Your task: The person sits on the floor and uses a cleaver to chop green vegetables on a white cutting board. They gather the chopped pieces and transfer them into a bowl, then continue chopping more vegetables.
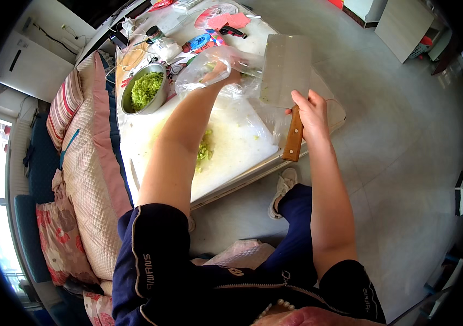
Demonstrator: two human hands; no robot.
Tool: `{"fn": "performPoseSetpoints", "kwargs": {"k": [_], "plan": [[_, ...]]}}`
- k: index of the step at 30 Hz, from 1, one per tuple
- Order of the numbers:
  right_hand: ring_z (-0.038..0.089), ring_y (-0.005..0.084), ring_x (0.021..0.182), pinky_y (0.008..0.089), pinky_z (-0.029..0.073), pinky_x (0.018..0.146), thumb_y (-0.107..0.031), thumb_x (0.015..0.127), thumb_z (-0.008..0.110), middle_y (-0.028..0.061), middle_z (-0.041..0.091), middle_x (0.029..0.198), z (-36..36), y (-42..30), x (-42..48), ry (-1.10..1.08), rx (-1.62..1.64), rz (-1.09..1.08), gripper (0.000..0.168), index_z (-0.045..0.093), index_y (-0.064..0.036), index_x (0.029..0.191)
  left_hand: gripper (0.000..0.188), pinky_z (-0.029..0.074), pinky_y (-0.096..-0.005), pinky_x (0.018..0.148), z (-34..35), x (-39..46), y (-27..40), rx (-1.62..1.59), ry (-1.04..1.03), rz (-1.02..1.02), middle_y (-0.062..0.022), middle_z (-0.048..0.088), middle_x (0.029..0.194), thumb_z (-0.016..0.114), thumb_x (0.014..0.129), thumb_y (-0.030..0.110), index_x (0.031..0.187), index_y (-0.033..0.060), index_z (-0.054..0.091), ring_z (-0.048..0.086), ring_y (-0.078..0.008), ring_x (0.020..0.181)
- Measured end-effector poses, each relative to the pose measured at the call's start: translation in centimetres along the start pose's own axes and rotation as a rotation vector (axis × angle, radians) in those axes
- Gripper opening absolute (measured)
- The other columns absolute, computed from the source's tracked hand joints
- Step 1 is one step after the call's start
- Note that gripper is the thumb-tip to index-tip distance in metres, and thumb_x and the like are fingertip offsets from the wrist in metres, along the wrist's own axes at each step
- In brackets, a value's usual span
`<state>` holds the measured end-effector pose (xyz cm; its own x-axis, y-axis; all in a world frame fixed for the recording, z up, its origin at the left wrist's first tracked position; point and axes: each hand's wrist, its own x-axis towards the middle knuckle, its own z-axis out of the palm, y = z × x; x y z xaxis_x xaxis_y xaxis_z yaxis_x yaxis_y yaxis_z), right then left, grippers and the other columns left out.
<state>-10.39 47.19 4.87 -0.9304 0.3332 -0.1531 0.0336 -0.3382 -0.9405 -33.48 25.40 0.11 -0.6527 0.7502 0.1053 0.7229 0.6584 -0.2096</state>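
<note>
My right hand [312, 112] grips the wooden handle of a cleaver [285, 69], its broad blade pointing away from me at the table's right edge. My left hand [225, 71] reaches in or behind a clear plastic bag [192, 79]; its fingers are partly hidden and blurred, so its hold cannot be told. Some green pieces show through the bag. A white cutting board [235, 150] lies in front of me with a small heap of chopped green vegetable [204, 150] on it, partly behind my left forearm. A metal bowl [161, 98] of chopped green vegetable stands left of the bag.
Towards the far side of the table [264, 24] lie a black-handled tool [233, 31], pink cloths [229, 20], a colourful packet [203, 40], a dark-lidded jar [154, 33] and cables. A sofa with a quilted cover [89, 163] runs along the left.
</note>
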Motion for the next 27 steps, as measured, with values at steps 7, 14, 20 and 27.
{"fn": "performPoseSetpoints", "kwargs": {"k": [7,14,20,27], "plan": [[0.060,0.0149,0.055,0.0320,0.049,0.050,-0.010,0.088,0.069,0.0035,0.056,0.072,0.7,-0.7,-0.1,0.038,-0.043,-0.032,0.022,0.052,-0.002,0.078,0.046,0.053,-0.0334,0.079,-9.6,0.5,0.5,-0.581,-0.251,-0.193,-0.0096,0.073,0.091,0.072,0.069,0.012,0.115,0.0092,0.071,0.068,-0.0226,0.085],[0.060,0.0147,0.060,0.0317,0.052,0.055,-0.010,0.088,0.069,0.0070,0.066,0.084,-0.3,-1.3,0.4,0.142,-0.020,-0.144,0.014,0.063,0.003,0.089,0.040,0.051,-0.0363,0.079,-14.3,-3.0,-0.6,-0.575,-0.493,0.069,-0.0093,0.072,0.091,0.076,0.068,0.013,0.107,0.0078,0.071,0.066,-0.0221,0.085],[0.061,0.0156,0.063,0.0319,0.053,0.058,-0.010,0.091,0.067,0.0092,0.068,0.089,-3.1,-2.8,0.9,0.272,-0.027,-0.170,0.016,0.065,0.005,0.096,0.031,0.049,-0.0330,0.075,-20.6,-5.9,4.2,-0.603,-0.609,0.109,-0.0042,0.068,0.089,0.075,0.074,0.006,0.104,0.0058,0.066,0.062,-0.0157,0.081],[0.062,0.0164,0.066,0.0324,0.054,0.061,-0.008,0.091,0.066,0.0105,0.069,0.092,-2.6,-3.1,0.6,0.283,-0.017,-0.183,0.016,0.065,0.006,0.098,0.039,0.046,-0.0295,0.073,-24.9,-8.7,3.9,-1.498,-0.251,0.161,-0.0031,0.061,0.085,0.082,0.072,0.017,0.102,0.0002,0.064,0.058,-0.0146,0.080]]}}
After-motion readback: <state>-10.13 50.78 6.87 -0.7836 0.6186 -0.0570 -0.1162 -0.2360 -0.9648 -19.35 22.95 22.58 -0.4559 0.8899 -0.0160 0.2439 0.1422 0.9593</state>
